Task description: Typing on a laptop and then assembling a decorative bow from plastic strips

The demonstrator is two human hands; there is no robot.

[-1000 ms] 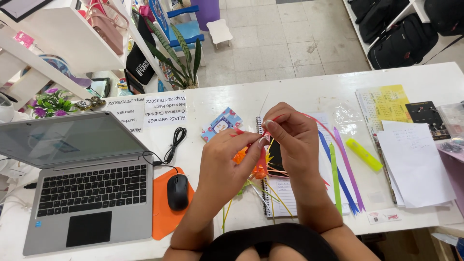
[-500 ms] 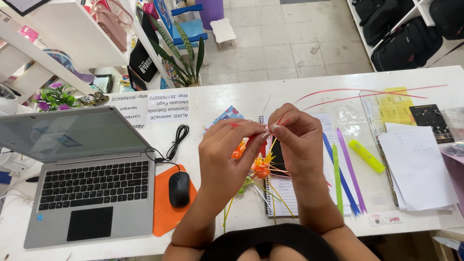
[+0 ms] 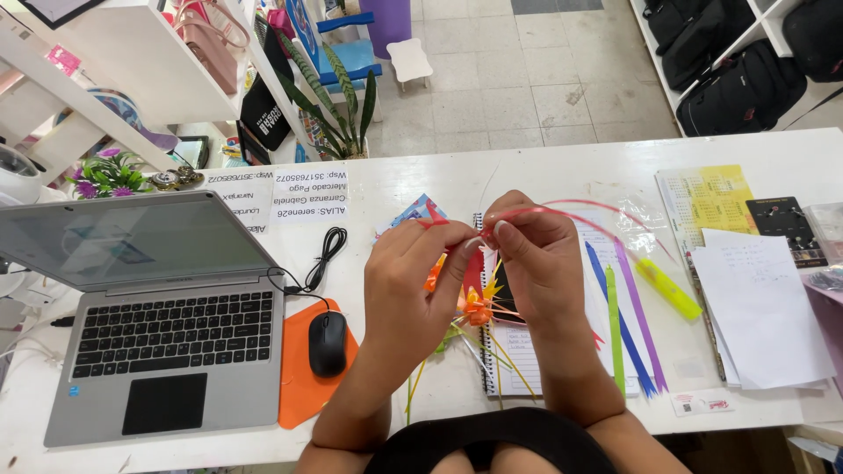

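Left hand (image 3: pixel 420 276) and right hand (image 3: pixel 537 254) both pinch a red ribbon (image 3: pixel 527 211) above an orange flower (image 3: pixel 477 305) (over a notebook (image 3: pixel 527 360) on the surface (image 3: pixel 544 171))

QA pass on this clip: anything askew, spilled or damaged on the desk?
Nothing spilled or damaged. Both hands, left hand and right hand, pinch a red ribbon strip above a spiral notebook. Loose ribbon strips and a yellow highlighter lie scattered to the right, untidy but intact.
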